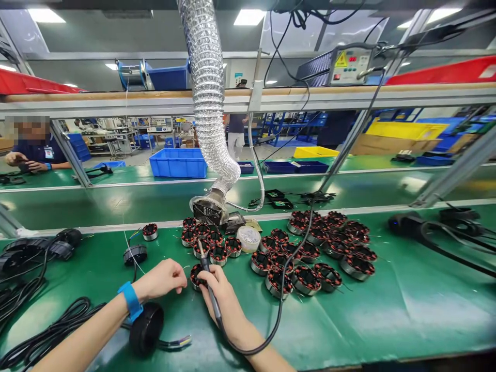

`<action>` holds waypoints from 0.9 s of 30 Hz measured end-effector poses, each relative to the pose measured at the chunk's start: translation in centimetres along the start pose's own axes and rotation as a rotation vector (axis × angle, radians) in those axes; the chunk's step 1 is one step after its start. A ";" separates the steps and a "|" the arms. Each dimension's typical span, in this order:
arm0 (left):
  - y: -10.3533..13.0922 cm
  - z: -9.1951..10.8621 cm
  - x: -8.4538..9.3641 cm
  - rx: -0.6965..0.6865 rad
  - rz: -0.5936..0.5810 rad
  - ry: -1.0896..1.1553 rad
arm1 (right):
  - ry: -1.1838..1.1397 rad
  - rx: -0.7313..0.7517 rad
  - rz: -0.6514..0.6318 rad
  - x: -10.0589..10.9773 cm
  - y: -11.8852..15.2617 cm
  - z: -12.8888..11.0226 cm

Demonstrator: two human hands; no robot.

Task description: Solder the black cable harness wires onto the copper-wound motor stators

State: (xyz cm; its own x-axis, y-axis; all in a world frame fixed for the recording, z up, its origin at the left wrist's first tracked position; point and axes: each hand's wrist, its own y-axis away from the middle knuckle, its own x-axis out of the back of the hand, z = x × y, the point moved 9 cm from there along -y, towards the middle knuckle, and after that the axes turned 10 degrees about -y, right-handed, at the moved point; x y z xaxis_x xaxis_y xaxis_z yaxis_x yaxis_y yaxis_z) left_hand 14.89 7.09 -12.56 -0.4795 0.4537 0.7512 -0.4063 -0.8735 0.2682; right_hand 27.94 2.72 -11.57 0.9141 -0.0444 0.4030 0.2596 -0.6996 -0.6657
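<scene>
My right hand (228, 305) grips a soldering iron (211, 294), its tip angled up and away from me. The fingertips of that hand touch a motor stator (195, 277) with a metal ring and red-black windings. Just left of this stator, my left hand (165, 279) is closed, fingers curled in a pinch. A thin solder wire (132, 250) comes down from above and runs into my left hand; its end is hidden. Several more stators (215, 237) stand behind the iron, and a larger group of stators (306, 279) is to the right.
A fume extraction duct (211, 103) hangs over the green bench (387, 320). A round white container (248, 238) stands among the stators. Black cables (50, 330) and a black round housing (146, 329) lie left. The iron's cord (281, 305) loops right. Across, a person (39, 150) works.
</scene>
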 end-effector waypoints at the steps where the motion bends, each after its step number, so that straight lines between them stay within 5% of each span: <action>1: 0.0 0.4 0.1 -0.029 0.011 0.001 | -0.010 -0.007 -0.005 -0.1 0.0 0.1; 5: -0.1 1.5 0.5 -0.111 0.045 0.006 | -0.088 -0.045 0.007 0.0 0.1 0.8; 12: -1.1 -1.2 3.0 -0.085 0.234 -0.195 | -0.103 -0.052 -0.037 -0.1 0.2 1.2; 15: -1.3 -1.8 2.4 -0.079 0.150 -0.269 | -0.076 -0.053 -0.050 0.0 0.1 1.2; 20: -1.5 -1.4 0.4 -0.110 -0.063 0.122 | -0.100 -0.064 -0.036 0.0 -0.2 1.2; 27: -1.8 -2.4 0.1 -0.005 0.043 0.463 | -0.068 -0.094 -0.008 0.4 -0.5 1.2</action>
State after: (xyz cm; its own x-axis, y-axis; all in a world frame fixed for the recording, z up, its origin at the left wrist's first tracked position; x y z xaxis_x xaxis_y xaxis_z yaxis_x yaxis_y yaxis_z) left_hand 13.72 9.12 -14.46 -0.7923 0.4494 0.4127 -0.3816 -0.8928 0.2395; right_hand 28.57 3.94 -11.86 0.9319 0.0078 0.3626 0.2395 -0.7640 -0.5992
